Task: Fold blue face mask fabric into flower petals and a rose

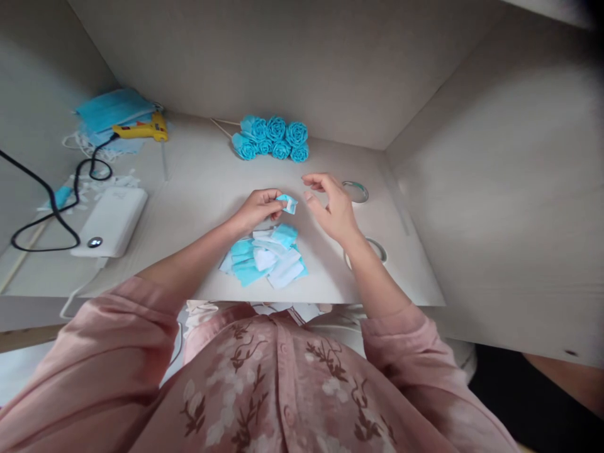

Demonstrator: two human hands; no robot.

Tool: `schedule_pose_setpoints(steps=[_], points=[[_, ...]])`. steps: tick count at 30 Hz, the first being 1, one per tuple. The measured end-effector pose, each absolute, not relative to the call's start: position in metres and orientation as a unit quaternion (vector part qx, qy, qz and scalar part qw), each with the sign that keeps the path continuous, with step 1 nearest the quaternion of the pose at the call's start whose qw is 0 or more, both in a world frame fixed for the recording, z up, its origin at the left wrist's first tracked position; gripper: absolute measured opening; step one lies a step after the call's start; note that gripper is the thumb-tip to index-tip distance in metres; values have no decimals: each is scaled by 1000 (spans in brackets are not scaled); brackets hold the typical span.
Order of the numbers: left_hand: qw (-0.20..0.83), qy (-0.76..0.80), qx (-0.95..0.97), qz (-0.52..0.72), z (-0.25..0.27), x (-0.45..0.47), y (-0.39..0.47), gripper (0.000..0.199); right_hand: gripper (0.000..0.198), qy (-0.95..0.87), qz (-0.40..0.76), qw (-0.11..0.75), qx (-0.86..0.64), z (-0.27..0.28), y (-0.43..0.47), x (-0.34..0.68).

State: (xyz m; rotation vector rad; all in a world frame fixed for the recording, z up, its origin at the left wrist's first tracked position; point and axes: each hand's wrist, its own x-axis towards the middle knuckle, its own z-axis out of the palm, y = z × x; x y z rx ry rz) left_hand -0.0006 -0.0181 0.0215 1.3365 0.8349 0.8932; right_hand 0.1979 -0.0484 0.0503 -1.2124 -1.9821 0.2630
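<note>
Between thumb and fingers, my left hand [260, 207] pinches a small folded piece of blue-and-white mask fabric [289, 204]. To its right, my right hand [331, 204] is raised with thumb and fingers apart, and I see nothing in it. Below both hands lies a loose pile of cut blue and white fabric pieces [245, 261]. Behind them, several blue fabric roses [276, 129] are grouped near the back wall, with thin sticks pointing left. One roll of tape [362, 192] lies right of my right hand; another tape ring [380, 250] is partly hidden by my right forearm.
At the left sit a yellow glue gun [141, 128] with a looping black cord [51, 201], a stack of blue masks [113, 108], white scraps [125, 181] and a white power bank [116, 220] with a cable. Walls [283, 56] enclose the work surface at back and sides.
</note>
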Motion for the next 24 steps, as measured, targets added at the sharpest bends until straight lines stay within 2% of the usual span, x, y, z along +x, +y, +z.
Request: schedule_pose_setpoints(steps=[4,7,14,24], points=[[614,351,598,377,19,-1,-18,23,47,-760,299,371,-442,40,-36,194],[605,351,607,378,16,-2,-17,24,51,-743,350,380,-426,25,-31,190],[644,305,581,394,12,-1,-17,35,61,-675,347,473,-447,6,-37,184],[598,350,599,401,12,4,-20,28,59,-654,325,495,-471,5,-43,179]])
